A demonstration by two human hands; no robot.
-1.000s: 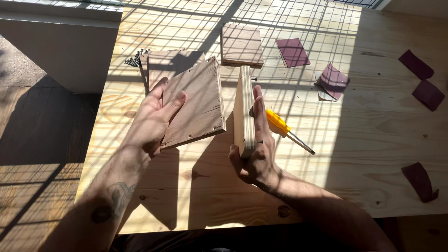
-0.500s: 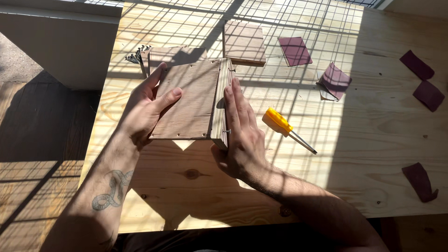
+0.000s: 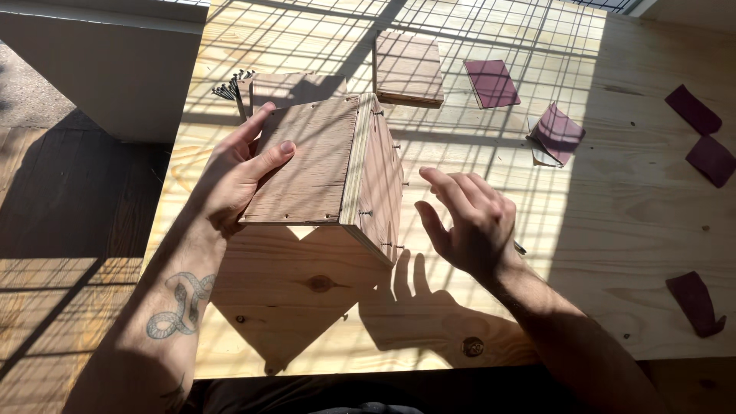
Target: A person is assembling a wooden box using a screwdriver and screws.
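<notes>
A plywood box piece [image 3: 322, 165] made of two boards joined at a right angle is lifted above the pine workbench [image 3: 613, 253]. My left hand [image 3: 238, 172] grips its left edge, thumb lying on the upper board. Small nail heads stick out of the right-hand board [image 3: 381, 180]. My right hand [image 3: 468, 222] hovers just right of that board with fingers spread, touching nothing. The screwdriver is hidden behind my right hand.
A flat plywood square [image 3: 409, 67] and another board [image 3: 287, 86] lie at the back. A cluster of nails [image 3: 228, 87] sits near the bench's left edge. Dark red sandpaper pieces [image 3: 491, 83] [image 3: 557, 132] [image 3: 694, 303] are scattered to the right.
My right hand has let go of the side board and moved off to the right. The two boards now hold together, and the left hand alone carries them.
</notes>
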